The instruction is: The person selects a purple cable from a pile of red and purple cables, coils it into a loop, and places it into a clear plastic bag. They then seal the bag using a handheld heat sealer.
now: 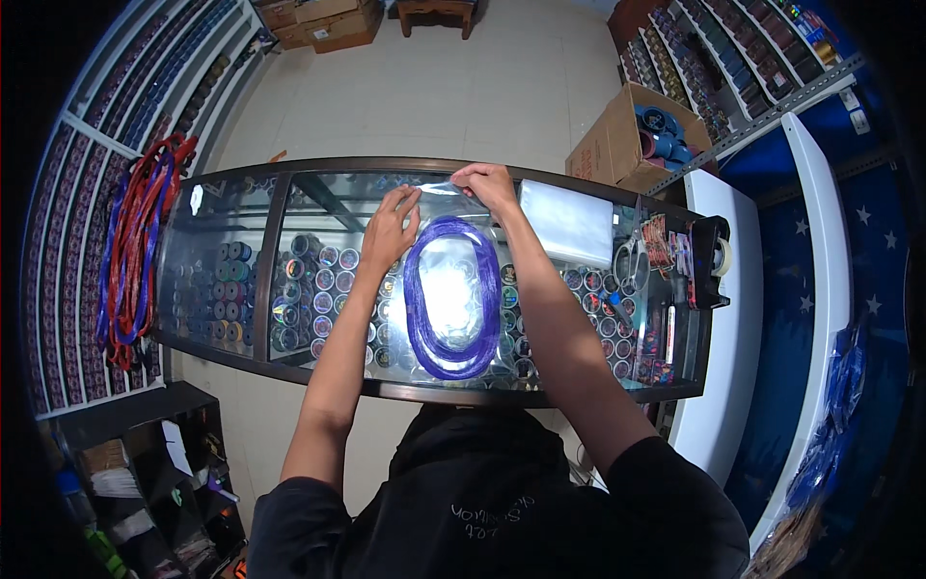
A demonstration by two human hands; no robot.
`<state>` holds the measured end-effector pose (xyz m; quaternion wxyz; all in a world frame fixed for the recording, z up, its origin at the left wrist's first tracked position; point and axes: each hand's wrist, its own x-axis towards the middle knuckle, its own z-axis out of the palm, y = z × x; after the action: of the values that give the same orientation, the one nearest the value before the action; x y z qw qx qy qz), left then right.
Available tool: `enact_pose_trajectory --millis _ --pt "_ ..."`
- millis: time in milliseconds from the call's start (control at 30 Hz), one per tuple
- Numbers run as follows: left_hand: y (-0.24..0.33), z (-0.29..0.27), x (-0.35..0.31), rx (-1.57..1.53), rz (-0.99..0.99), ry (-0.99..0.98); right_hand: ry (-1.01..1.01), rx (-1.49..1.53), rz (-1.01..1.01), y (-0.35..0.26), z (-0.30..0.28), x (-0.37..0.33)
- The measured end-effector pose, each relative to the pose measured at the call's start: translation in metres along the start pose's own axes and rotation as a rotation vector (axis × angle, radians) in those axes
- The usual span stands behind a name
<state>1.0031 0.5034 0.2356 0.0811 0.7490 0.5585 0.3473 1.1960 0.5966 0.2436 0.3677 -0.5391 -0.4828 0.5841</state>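
Observation:
On the glass counter, a clear plastic bag [449,203] lies around an oval coil of purple cord [415,299]. My right hand [489,188] pinches the bag's far edge near the counter's back rim. Beside the bag's far left corner is my left hand [388,230], its fingers stretched over the plastic and its thumb apart from them. Bright glare covers the middle of the coil.
A stack of clear bags [566,224] lies right of my right hand. Farther right are scissors [632,263] and a tape dispenser [711,261]. Red and purple cords [130,251] hang at the left shelves. A cardboard box [617,140] stands beyond the counter. Spools fill the glass case [280,280].

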Motion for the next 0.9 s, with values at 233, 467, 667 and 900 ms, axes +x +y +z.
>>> enact_pose_trajectory --millis 233,467,667,900 --pt "-0.003 0.000 -0.001 0.074 0.103 0.033 -0.024 -0.008 0.033 -0.003 -0.003 -0.003" --pt "0.000 0.000 -0.003 0.025 0.040 0.055 -0.070 -0.058 0.066 -0.013 -0.004 -0.006" --pt "0.001 0.001 -0.002 0.062 0.055 0.097 -0.040 -0.157 0.005 -0.004 -0.005 -0.002" --pt "0.001 0.001 -0.002 0.055 0.053 0.115 -0.045 -0.293 -0.024 -0.007 -0.002 -0.002"
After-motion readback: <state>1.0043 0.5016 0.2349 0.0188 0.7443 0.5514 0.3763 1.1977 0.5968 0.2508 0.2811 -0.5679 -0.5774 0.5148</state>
